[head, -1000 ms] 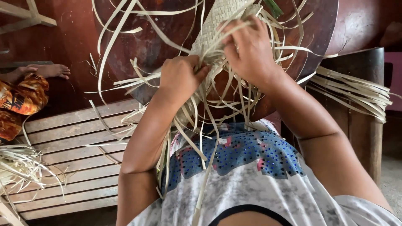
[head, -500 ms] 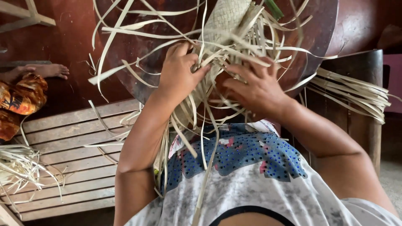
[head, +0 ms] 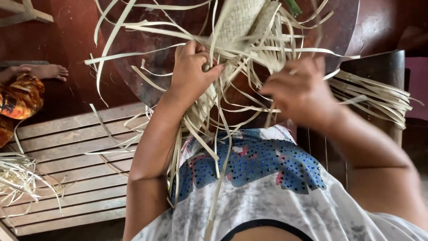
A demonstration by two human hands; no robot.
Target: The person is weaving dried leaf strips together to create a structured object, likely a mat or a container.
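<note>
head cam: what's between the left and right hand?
Head view: loose pale straw strips fan across the gap between the left hand and the blurred right hand, below the woven piece.

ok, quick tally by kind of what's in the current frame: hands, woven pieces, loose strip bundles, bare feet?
Hands: 2, left hand gripping the strips at the woven piece, right hand blurred, grip unclear
Woven piece: 1
Loose strip bundles lying apart: 2, right bundle, left bundle
Bare foot of another person: 1
Total: 6
</note>
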